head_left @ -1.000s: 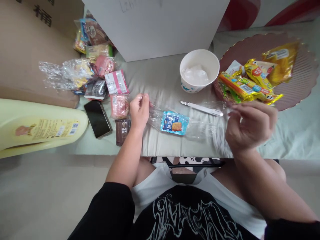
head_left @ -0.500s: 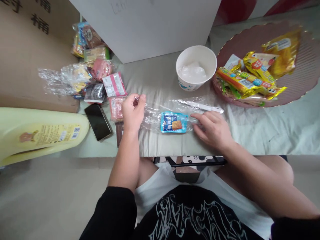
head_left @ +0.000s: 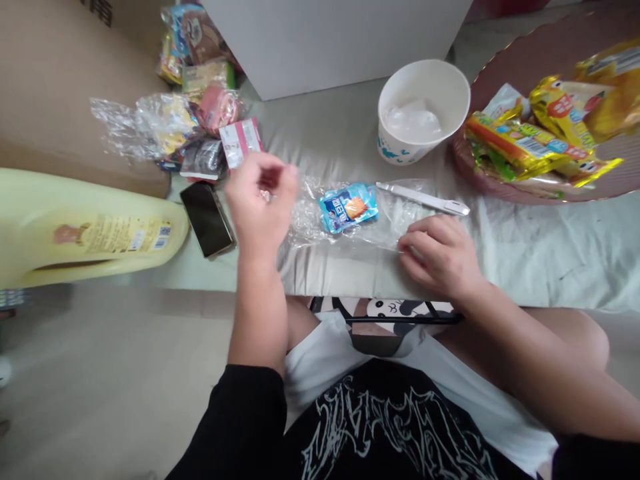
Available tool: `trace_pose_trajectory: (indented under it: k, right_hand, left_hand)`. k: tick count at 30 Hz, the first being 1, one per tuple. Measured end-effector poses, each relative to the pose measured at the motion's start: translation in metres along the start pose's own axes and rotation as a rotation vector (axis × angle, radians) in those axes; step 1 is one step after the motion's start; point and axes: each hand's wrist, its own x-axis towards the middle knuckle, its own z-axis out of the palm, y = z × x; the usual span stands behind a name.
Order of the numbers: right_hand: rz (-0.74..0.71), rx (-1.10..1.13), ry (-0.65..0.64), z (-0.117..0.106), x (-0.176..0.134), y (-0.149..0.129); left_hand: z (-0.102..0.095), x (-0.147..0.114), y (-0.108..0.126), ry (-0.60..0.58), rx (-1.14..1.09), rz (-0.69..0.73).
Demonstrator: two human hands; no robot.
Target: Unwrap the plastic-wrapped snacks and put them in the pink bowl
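Packet (head_left: 349, 208), blue with a golden-brown food picture, lies on the cloth-covered surface amid clear film (head_left: 306, 223). Left hand (head_left: 263, 200), at nine o'clock from it, curls thumb and fingers close together, while the right hand (head_left: 440, 257), at four o'clock, bends its fingers inward by the film's edge; whether either grips the film, I cannot tell. A slim white tool (head_left: 425, 199) lies at three o'clock, and a white cup (head_left: 410, 152) stands between one and two.
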Motion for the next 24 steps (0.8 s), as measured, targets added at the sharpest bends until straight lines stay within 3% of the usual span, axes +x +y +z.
trace_pose_trajectory:
  k: [2,4,8,12,14,17,20,22,24]
  right_hand:
    - [0.001,0.015,-0.035,-0.001,-0.003,-0.004]
    - [0.021,0.035,-0.094,-0.001,-0.006,-0.006]
    - [0.102,0.051,-0.236,-0.001,-0.013,-0.009]
    - [0.079,0.108,-0.367,-0.012,-0.014,-0.013]
    - [0.084,0.126,-0.498,-0.020,-0.013,-0.014]
    - [0.124,0.197,-0.707,-0.033,-0.015,-0.013]
    - [0.141,0.390,-0.842,-0.043,-0.020,-0.010]
    - [0.150,0.513,-0.847,-0.046,-0.021,-0.008]
    - [0.163,0.545,-0.757,-0.043,-0.020,-0.007]
  left_hand:
    - [-0.002,-0.016,0.009,-0.192,0.045,0.084]
    - [-0.005,-0.037,0.010,-0.236,0.131,0.096]
    - [-0.015,-0.085,0.004,-0.260,0.166,-0.058]
    - [-0.024,-0.125,0.010,-0.541,0.171,-0.126]
    - [-0.028,-0.137,0.018,-0.631,0.201,-0.117]
    - [-0.038,-0.149,0.031,-0.658,0.149,-0.134]
    - [-0.052,-0.156,0.040,-0.773,-0.014,-0.282]
    - [-0.059,-0.157,0.041,-0.765,-0.077,-0.424]
    - [-0.061,-0.154,0.036,-0.545,-0.019,-0.530]
